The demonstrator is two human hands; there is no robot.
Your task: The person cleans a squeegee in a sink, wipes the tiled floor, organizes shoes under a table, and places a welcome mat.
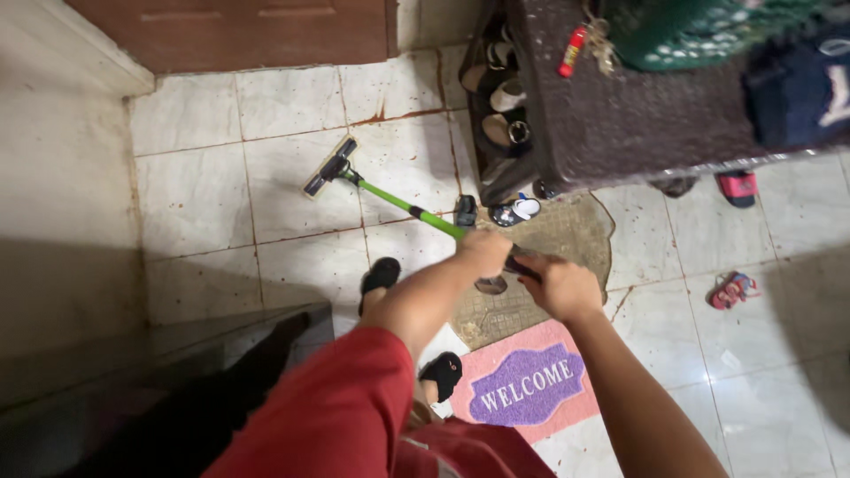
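A green-handled mop [403,206] is held by both hands over a tiled floor [204,186]. The left hand [482,250] is closed around the green shaft, and the right hand [560,285] is closed around the darker grip end just behind it; the 2 hands are set close together along the handle. The shaft is slanted up and to the left in the head view, and its flat dark head [329,166] is laid on the pale tiles, near the foot of a brown wooden door [239,31]. Brownish stains are seen along the grout lines and spotted across the tiles.

The left arm is covered by a red sleeve [332,407]. 2 feet in black slippers [379,276] are seen below the hands, 1 beside a pink and purple doormat [531,382]. A worn brown mat [553,248] is laid just above the doormat, partly under a dark shoe rack [620,115] in which several pairs of shoes are stacked. A red sandal [737,186] is placed at the foot of the rack, and a small red child's sandal [731,289] is left on the tiles to the right, well apart from the hands.
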